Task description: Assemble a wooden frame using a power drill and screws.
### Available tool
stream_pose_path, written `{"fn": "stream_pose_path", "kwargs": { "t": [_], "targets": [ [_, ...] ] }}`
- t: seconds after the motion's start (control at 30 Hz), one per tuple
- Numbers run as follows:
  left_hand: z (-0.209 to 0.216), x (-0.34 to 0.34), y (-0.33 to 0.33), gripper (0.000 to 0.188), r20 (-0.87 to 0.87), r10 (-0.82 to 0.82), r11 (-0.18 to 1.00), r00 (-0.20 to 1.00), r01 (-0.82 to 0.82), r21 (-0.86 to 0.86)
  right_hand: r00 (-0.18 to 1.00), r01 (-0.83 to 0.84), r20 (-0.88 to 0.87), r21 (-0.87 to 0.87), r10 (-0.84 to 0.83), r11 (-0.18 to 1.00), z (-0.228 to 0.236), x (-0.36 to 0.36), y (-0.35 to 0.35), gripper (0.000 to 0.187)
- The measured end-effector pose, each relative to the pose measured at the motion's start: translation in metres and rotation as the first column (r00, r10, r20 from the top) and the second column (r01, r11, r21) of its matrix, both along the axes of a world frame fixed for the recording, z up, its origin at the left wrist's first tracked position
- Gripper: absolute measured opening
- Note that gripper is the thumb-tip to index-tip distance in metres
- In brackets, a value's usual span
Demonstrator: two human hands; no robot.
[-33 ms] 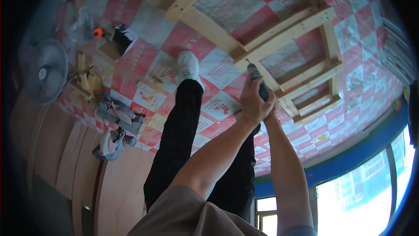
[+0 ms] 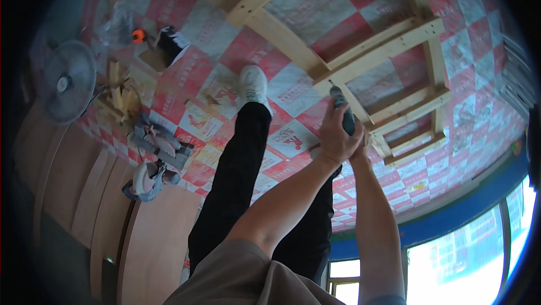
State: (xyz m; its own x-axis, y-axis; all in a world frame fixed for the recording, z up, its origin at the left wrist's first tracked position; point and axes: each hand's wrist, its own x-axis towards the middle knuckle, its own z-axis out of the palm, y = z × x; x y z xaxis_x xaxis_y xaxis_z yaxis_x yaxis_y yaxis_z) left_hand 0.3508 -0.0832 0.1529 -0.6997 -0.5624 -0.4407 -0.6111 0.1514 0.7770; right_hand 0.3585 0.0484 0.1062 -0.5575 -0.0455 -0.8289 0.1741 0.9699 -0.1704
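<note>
A dark green cordless drill (image 2: pixel 343 111) points away from me, its tip at the end of a board in the wooden frame (image 2: pixel 383 51). Whether the tip touches the wood cannot be made out. My left hand (image 2: pixel 337 138) is closed around the drill's body. Tight beside it, my right hand (image 2: pixel 362 142) is closed at the rear of the drill, its grip partly hidden by the left hand. The frame of pale boards lies on the floor, with crosspieces joined to long rails and dark screw holes at some joints.
Red and grey checkered sheeting (image 2: pixel 293 93) covers the floor. To the left are a fan (image 2: pixel 67 82), wood offcuts (image 2: pixel 117 93), a miter saw (image 2: pixel 160 144), an orange tape measure (image 2: pixel 138 36) and a black box (image 2: pixel 172 43). Large boards (image 2: pixel 158 237) lie at lower left; windows (image 2: pixel 456 265) at lower right.
The whole view has shifted slightly, so the scene sits a little lower and further right. Both hands stay on the drill at the same board end.
</note>
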Motion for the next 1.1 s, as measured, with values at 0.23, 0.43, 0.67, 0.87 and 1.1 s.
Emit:
{"fn": "stream_pose_path", "kwargs": {
  "t": [0.23, 0.43, 0.67, 0.87, 1.1],
  "targets": [
    [0.018, -0.002, -0.032, 0.068, 0.126, 0.004, 0.963, 0.992, -0.038, 0.265, 0.977, -0.161, -0.148, -0.064, 0.150, 0.985, 0.032, -0.031, -0.043, 0.038],
    [-0.080, 0.047, -0.266, 0.031, 0.005, 0.216, 0.976, 0.976, -0.216, -0.015, 0.947, -0.305, -0.136, -0.113, 0.290, 0.945, 0.043, -0.049, -0.029, 0.046],
    [-0.172, 0.085, -0.529, 0.032, 0.448, 0.121, 0.732, 0.886, 0.225, -0.643, 0.889, -0.351, -0.408, -0.314, 0.209, 0.882, 0.015, -0.012, 0.015, 0.073],
    [-0.188, 0.076, -0.550, 0.030, 0.536, -0.212, 0.634, 0.817, 0.533, -0.561, 0.910, -0.311, -0.378, -0.343, 0.173, 0.886, 0.027, -0.021, -0.015, 0.070],
    [-0.197, 0.085, -0.588, 0.021, 0.645, -0.343, 0.526, 0.683, 0.708, -0.471, 0.973, -0.163, -0.189, -0.161, 0.132, 0.974, 0.030, -0.019, -0.045, 0.039]
  ]
}}
